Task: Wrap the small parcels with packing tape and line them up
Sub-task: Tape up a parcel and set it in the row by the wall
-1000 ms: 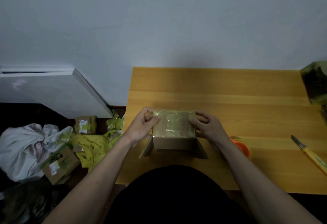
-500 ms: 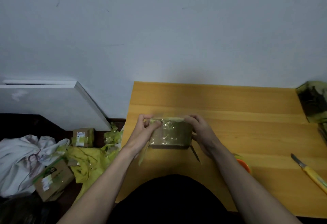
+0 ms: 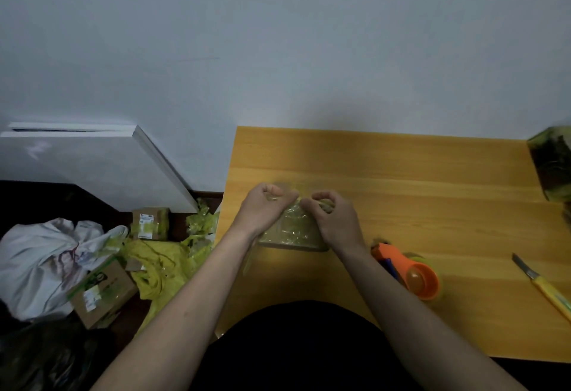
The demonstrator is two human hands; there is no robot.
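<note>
You're mid-wrap: both your left hand (image 3: 264, 205) and right hand (image 3: 332, 217) have fingers curled, pinching tape on the parcel (image 3: 292, 233) sitting on the bench (image 3: 401, 174). Next up, I'd guess: smooth it down, then grab the tape dispenser (image 3: 414, 276).

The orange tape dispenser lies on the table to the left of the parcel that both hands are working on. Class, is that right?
Not quite. In the head view, the orange tape dispenser lies on the table to the right of the parcel, beside the right hand's forearm; the left hand also holds the parcel.
</note>
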